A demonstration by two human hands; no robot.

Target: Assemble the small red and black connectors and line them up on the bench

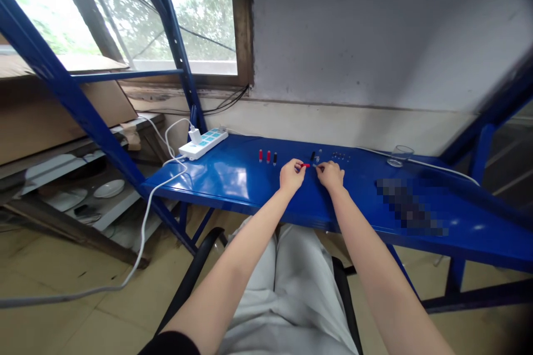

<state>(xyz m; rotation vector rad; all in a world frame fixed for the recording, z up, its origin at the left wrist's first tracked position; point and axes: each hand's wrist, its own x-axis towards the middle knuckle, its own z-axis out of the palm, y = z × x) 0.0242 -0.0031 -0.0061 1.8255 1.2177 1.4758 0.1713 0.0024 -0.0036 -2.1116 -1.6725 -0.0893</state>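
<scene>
Both my arms reach out over a glossy blue metal table (233,177). My left hand (291,175) is closed in a pinch on a small red part (306,165). My right hand (331,173) is closed beside it, fingertips meeting the red part's other end near a small black piece (312,156); what it holds is too small to name. Two small red pieces (264,156) and a black one (275,158) stand in a row to the left. A line of tiny dark parts (340,155) lies just beyond my right hand.
A white power strip (203,143) with a plugged charger and a white cable (145,205) sits at the table's left corner. A clear glass (400,155) stands at the right back. Blue rack posts, cardboard and shelves with dishes are at left. I sit on a black chair.
</scene>
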